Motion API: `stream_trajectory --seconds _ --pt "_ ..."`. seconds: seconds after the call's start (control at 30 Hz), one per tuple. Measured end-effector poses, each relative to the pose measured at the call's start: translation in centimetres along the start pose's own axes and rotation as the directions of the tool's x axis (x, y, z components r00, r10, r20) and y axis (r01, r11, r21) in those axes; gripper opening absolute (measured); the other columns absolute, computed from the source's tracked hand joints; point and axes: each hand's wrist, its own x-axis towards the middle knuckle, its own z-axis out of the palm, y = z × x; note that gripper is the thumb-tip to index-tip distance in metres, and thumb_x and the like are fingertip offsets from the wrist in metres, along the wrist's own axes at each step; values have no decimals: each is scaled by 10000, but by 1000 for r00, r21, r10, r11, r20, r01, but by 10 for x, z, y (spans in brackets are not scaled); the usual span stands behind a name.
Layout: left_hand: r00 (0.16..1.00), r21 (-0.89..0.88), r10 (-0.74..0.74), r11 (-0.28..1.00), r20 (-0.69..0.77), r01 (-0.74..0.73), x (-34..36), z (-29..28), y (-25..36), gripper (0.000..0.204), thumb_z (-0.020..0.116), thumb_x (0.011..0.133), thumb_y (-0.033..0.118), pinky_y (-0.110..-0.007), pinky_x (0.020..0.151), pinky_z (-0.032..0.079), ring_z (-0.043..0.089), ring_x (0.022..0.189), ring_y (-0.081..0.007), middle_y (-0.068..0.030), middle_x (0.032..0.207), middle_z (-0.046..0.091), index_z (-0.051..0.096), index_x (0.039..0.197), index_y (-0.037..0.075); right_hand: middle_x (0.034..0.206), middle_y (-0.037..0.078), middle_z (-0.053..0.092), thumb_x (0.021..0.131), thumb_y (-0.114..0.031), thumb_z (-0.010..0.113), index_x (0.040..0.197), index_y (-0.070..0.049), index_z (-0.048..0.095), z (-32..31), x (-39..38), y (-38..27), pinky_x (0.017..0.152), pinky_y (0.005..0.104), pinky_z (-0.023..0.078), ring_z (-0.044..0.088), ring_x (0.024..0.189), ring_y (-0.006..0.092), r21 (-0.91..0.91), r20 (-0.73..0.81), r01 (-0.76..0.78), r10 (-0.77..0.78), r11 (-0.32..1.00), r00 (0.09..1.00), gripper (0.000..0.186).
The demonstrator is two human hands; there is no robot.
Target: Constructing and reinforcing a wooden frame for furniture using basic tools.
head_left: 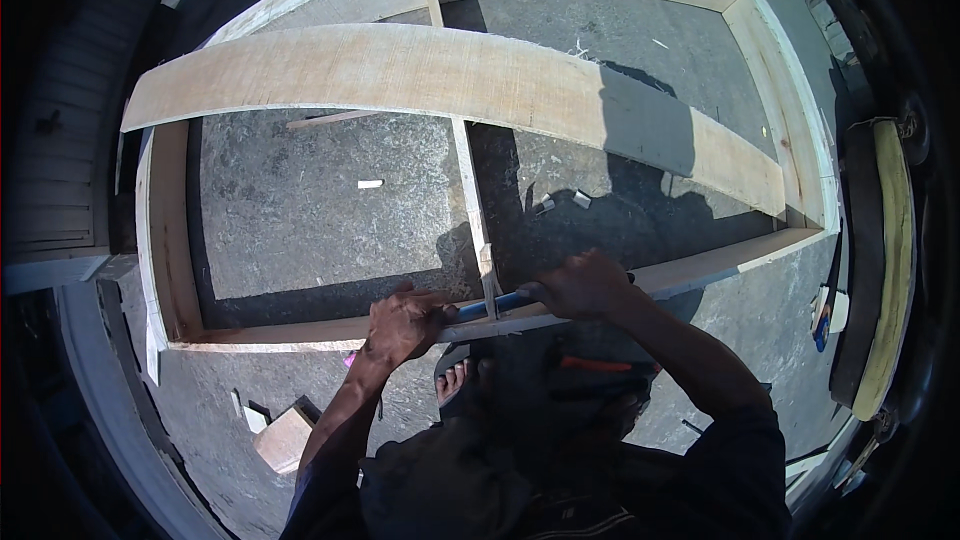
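Observation:
A long, narrow blue tool (pixel 492 307) lies along the near rail (pixel 260 340) of a large wooden frame; its exact kind cannot be made out. My left hand (pixel 408 324) is closed round its left end, and my right hand (pixel 588 285) grips its right end. Between the hands, the tool crosses the near end of the frame's middle crosspiece (pixel 468 175), where the wood looks splintered or shaved. Both hands rest close to the top edge of the rail, and the tool's ends are hidden under my fingers.
A wide plank (pixel 370 65) lies across the frame. Small offcuts (pixel 370 184) are on the concrete inside it, and a wood block (pixel 286 438) sits at lower left. A blue-handled tool (pixel 823 325) and a yellow-and-dark padded piece (pixel 885 270) are at right. My foot (pixel 453 380) is just behind the rail.

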Motion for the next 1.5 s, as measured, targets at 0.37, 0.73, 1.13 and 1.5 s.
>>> stream_trajectory --seconds 0.37,0.73,1.13,1.5 --pt "993 -319 70 943 -92 -96 10 -6 52 257 765 863 252 -398 799 553 700 954 -290 -116 926 699 738 1052 80 702 203 658 1019 -549 433 1008 -127 694 7 -51 -33 649 517 559 715 751 362 -11 -113 -52 50 999 992 496" --pt "898 -179 -366 893 244 412 -146 2 18 311 727 909 284 -403 718 530 711 807 -264 -137 841 713 708 1082 26 613 224 612 1031 -514 472 870 -56 700 -16 50 17 628 537 532 660 628 427 267 -314 28 59 963 948 536" --pt "459 -493 -888 400 -2 773 -244 37 65 302 627 956 215 -377 606 502 660 632 -203 -143 698 672 715 1179 30 575 221 608 1025 -446 523 933 -50 681 -8 50 1 526 535 521 656 555 430 219 -172 174 -138 960 975 436" --pt "454 -421 -884 457 -113 784 -226 42 85 224 630 951 160 -353 588 486 638 617 -169 -134 681 661 739 1096 29 522 196 576 1037 -411 519 887 -18 657 3 49 19 429 491 480 633 491 393 92 -228 321 -294 943 928 443"
